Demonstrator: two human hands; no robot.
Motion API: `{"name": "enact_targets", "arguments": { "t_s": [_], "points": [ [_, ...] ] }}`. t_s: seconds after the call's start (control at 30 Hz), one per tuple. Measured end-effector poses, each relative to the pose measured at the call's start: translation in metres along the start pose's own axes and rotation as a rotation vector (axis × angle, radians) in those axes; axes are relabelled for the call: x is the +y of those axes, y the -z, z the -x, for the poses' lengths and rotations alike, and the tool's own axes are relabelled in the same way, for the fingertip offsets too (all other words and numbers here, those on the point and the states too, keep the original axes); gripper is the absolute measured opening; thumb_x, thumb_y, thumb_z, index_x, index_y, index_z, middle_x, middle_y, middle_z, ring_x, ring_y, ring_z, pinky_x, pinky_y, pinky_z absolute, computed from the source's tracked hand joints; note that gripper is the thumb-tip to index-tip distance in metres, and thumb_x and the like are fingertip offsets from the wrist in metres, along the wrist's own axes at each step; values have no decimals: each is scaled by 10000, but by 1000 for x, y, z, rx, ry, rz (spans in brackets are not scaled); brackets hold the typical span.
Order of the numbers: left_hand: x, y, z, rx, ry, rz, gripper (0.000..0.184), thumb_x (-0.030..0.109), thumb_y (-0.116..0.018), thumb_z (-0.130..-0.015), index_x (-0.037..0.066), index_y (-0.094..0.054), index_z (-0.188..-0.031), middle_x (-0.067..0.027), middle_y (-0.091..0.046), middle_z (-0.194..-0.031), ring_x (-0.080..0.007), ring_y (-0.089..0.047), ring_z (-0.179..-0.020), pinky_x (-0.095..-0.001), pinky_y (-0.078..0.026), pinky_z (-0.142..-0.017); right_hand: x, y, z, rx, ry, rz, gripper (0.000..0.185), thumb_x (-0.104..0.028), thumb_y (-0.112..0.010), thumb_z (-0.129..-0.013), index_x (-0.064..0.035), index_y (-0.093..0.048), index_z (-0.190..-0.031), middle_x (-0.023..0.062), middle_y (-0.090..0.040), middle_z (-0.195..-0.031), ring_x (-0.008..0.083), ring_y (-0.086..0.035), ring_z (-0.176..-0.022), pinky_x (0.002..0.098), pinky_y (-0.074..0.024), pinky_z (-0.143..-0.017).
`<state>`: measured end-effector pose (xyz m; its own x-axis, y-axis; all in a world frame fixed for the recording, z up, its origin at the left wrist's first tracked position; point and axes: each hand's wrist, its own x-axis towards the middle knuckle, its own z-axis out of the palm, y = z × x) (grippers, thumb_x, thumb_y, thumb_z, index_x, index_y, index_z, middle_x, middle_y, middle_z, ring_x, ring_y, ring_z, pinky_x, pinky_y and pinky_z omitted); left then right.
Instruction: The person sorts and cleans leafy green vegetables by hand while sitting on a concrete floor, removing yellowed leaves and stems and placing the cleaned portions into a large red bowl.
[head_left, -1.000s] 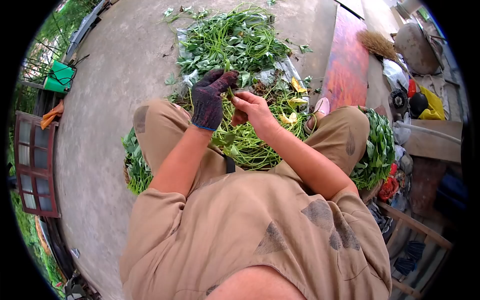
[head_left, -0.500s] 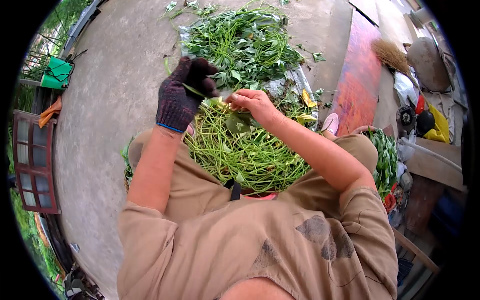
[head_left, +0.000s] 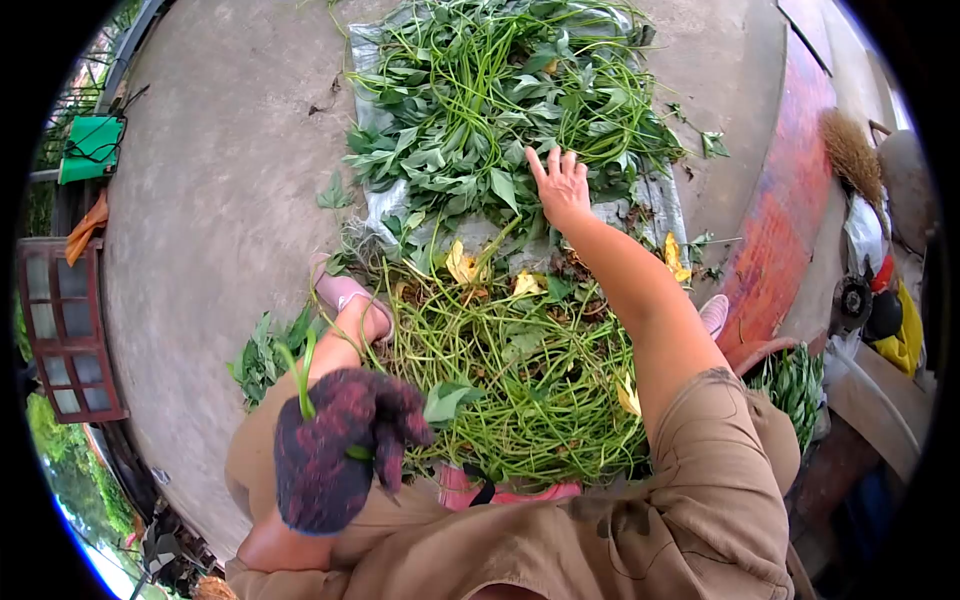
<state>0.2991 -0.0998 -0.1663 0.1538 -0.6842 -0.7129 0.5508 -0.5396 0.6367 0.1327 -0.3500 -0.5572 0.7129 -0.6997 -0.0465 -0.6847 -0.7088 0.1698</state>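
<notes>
My left hand (head_left: 350,445), in a dark glove with reddish patches, is closed around a few green stems (head_left: 304,372) above my left thigh. My bare right hand (head_left: 565,187) reaches forward to the near right part of a heap of leafy green vines (head_left: 450,120); its fingers are spread and touch or hover over the leaves. That heap lies on a grey plastic sheet (head_left: 372,60). Between my legs is a pile of mostly leafless green stems (head_left: 500,380) with some yellow leaves (head_left: 462,263). A single green leaf (head_left: 448,400) shows beside the glove.
Bundles of leaves lie outside my left leg (head_left: 272,350) and my right leg (head_left: 790,385). A reddish board (head_left: 780,220) and a straw broom (head_left: 850,155) are on the right. A green container (head_left: 92,150) and a red-framed window panel (head_left: 72,325) stand at the left.
My right hand has moved forward from near the glove to the leafy heap, its fingers now spread. The gloved left hand has come back toward my body with stems in it. The view has shifted.
</notes>
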Motion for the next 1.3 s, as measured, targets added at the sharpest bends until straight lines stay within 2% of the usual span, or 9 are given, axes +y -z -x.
{"name": "enact_targets", "arguments": {
  "t_s": [0.13,0.23,0.3,0.43,0.63,0.87,1.07,1.17,1.3],
  "points": [
    [1,1,-23,3,84,28,826,483,-647,-844,-99,-308,-1322,-149,-639,-844,-175,-607,-542,-236,-431,-376,-32,17,-89,213,113,-166,739,-84,-558,-812,-223,-285,-1484,202,-430,-1341,383,-434,-1136,452,-394,-877],
    [4,0,-34,20,125,33,749,461,-635,-858,-94,-356,-1277,-147,-642,-854,-172,-608,-554,-244,-445,-399,-53,10,-126,12,243,-175,753,-97,-529,-865,-340,-210,-1503,194,-369,-1444,385,-506,-1114,453,-434,-814],
    [5,-1,-35,23,144,37,699,446,-627,-867,-90,-388,-1247,-146,-644,-861,-170,-609,-562,-249,-454,-415,-54,8,-138,-153,74,-273,750,-141,-548,-875,-383,-203,-1495,201,-362,-1450,397,-524,-1113,492,-469,-763],
    [7,-4,-31,0,145,36,605,417,-610,-885,-84,-452,-1186,-144,-647,-874,-166,-611,-577,-258,-472,-446,-57,-6,-130,-131,36,-426,403,-129,-548,-855,-140,-503,-1255,193,-571,-1216,377,-627,-961,478,-514,-757],
    [4,-4,3,-45,73,71,484,373,-586,-913,-73,-549,-1096,-141,-653,-894,-160,-615,-601,-273,-499,-493,17,22,-63,-227,-83,-347,201,-156,-465,-886,-105,-654,-930,153,-687,-872,325,-671,-866,442,-516,-739],
    [-3,-4,30,-50,-219,107,405,333,-535,-953,-53,-627,-1030,-134,-660,-832,-152,-599,-562,-295,-500,-467,78,195,13,-222,-82,-265,292,-191,-462,-920,-190,-685,-1108,136,-675,-895,329,-652,-844,442,-512,-716],
    [-16,28,28,-153,-324,173,397,350,-504,-973,-16,-642,-1038,-126,-677,-837,-181,-599,-563,-336,-495,-483,-16,346,147,-479,28,-243,458,-108,-587,-761,-182,-621,-1213,99,-668,-888,283,-668,-844,410,-525,-688],
    [-28,34,28,-135,-314,133,389,360,-505,-972,6,-654,-1030,-125,-677,-830,-177,-592,-567,-323,-479,-489,-78,347,228,-425,119,-281,451,-103,-616,-733,-152,-595,-1181,107,-649,-884,292,-665,-792,421,-522,-644],
    [-44,44,18,-162,-239,108,363,361,-517,-969,30,-654,-1029,-120,-682,-839,-174,-590,-582,-331,-473,-491,-140,286,310,-269,176,-459,691,-139,-674,-694,-142,-458,-1351,139,-565,-1129,328,-601,-977,427,-495,-788]
  ]
}}
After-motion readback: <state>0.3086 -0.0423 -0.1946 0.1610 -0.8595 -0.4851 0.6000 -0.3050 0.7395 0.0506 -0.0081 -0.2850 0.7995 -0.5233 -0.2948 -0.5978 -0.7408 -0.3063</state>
